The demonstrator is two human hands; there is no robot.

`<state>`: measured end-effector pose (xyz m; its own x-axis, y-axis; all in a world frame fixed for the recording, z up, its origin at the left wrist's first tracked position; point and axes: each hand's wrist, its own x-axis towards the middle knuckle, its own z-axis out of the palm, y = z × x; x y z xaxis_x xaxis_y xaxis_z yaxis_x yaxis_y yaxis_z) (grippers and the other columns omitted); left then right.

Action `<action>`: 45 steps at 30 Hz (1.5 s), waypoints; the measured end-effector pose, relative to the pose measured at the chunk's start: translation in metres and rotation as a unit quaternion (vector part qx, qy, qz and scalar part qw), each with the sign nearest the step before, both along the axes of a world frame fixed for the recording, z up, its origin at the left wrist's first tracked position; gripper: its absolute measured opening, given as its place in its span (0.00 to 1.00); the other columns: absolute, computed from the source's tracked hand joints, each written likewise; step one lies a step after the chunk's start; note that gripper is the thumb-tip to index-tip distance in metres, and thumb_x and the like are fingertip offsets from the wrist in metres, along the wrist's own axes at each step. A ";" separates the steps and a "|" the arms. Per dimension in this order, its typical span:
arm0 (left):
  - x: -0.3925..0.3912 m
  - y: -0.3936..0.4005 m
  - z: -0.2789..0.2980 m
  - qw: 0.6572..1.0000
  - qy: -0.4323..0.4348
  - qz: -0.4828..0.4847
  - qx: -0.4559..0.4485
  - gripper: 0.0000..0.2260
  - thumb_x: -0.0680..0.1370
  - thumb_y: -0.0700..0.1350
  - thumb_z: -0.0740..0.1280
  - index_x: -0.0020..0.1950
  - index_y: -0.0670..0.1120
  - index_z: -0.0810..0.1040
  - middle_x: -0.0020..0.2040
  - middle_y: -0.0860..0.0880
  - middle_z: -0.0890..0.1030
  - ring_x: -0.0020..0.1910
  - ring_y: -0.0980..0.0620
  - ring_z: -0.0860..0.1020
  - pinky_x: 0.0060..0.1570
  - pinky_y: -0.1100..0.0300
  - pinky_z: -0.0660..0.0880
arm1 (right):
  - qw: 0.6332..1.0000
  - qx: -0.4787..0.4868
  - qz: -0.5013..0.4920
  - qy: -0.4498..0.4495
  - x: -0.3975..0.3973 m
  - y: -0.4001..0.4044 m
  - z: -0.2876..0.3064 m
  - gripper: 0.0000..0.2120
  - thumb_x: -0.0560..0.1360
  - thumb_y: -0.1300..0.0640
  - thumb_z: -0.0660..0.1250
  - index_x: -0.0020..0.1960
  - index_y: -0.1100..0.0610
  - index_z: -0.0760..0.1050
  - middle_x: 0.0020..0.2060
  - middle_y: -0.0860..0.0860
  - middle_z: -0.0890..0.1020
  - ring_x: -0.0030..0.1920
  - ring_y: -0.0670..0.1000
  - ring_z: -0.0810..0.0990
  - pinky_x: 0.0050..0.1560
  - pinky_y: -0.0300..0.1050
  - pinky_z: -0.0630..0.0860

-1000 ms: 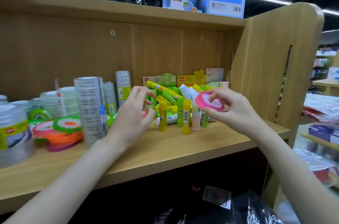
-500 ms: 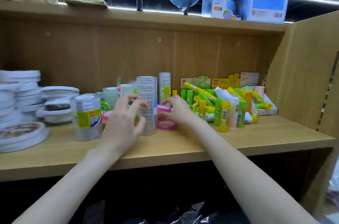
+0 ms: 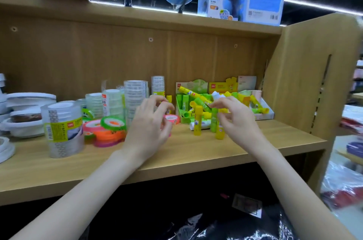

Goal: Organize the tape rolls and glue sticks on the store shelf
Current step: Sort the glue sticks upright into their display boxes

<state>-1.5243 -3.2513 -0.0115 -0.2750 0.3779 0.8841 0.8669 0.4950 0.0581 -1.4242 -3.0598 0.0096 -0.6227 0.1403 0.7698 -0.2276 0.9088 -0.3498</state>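
My left hand [image 3: 149, 127] & right hand [image 3: 233, 118] are apart, fingers loose, holding nothing. Risk: right one bumps upright glue sticks [image 3: 198, 120], they topple.

The right hand [image 3: 233, 120] is no longer carrying the pink tape roll [image 3: 171, 118]; a second ago it was pinching the roll up at 3 o'clock over the glue sticks [image 3: 198, 120], half a second ago it was setting it down beside the clear tape stack [image 3: 135, 100], and now the roll is lying flat on the shelf [image 3: 196, 153] at 3 o'clock of that stack. The right hand is hanging loosely curled and empty in front of the glue sticks. The left hand [image 3: 149, 125] is hovering empty at 7 o'clock of the roll, its fingers [image 3: 157, 100] spreading.
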 end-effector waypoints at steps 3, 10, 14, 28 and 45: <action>0.001 0.032 0.005 1.000 0.009 -0.008 -0.026 0.15 0.71 0.46 0.58 0.52 0.43 0.77 0.53 0.43 0.75 0.52 0.45 0.74 0.52 0.57 0.63 | 0.998 -0.002 -0.056 0.022 0.010 0.038 0.002 0.15 0.73 0.72 0.58 0.53 0.59 0.78 0.49 0.51 0.76 0.52 0.52 0.76 0.53 0.47 0.74; 0.000 0.105 0.012 0.994 0.042 -0.028 -0.092 0.23 0.71 0.59 0.60 0.62 0.49 0.75 0.60 0.46 0.76 0.58 0.45 0.73 0.58 0.49 0.68 | 0.958 -0.041 -0.190 -0.209 0.003 0.124 -0.023 0.25 0.74 0.69 0.57 0.69 0.55 0.65 0.60 0.61 0.69 0.63 0.59 0.69 0.54 0.41 0.63; -0.010 0.132 0.017 0.987 0.089 -0.031 -0.131 0.27 0.69 0.64 0.59 0.61 0.49 0.77 0.59 0.47 0.78 0.55 0.44 0.77 0.58 0.50 0.62 | 0.956 -0.059 -0.103 -0.270 -0.002 0.134 -0.024 0.30 0.75 0.68 0.59 0.73 0.48 0.59 0.68 0.56 0.61 0.70 0.53 0.62 0.62 0.33 0.56; -0.035 0.148 0.009 0.979 0.160 -0.057 -0.115 0.24 0.70 0.64 0.56 0.53 0.48 0.77 0.35 0.53 0.77 0.33 0.51 0.76 0.27 0.62 0.69 | 0.972 -0.110 0.014 -0.205 -0.010 0.139 -0.031 0.16 0.73 0.60 0.68 0.51 0.40 0.71 0.60 0.46 0.72 0.63 0.44 0.68 0.60 0.38 0.68; -0.030 0.183 0.020 0.987 0.042 -0.043 -0.152 0.20 0.75 0.61 0.62 0.55 0.46 0.71 0.43 0.50 0.78 0.38 0.46 0.79 0.26 0.58 0.62 | 0.986 -0.115 0.000 -0.121 -0.016 0.131 -0.027 0.25 0.71 0.62 0.71 0.55 0.39 0.64 0.44 0.50 0.82 0.50 0.51 0.79 0.57 0.52 0.74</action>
<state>-1.5543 -3.0688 0.0085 -0.1613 0.6473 0.7450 0.9019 0.4032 -0.1551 -1.4405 -2.9287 -0.0174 -0.7843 0.2948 0.5459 -0.1112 0.7989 -0.5911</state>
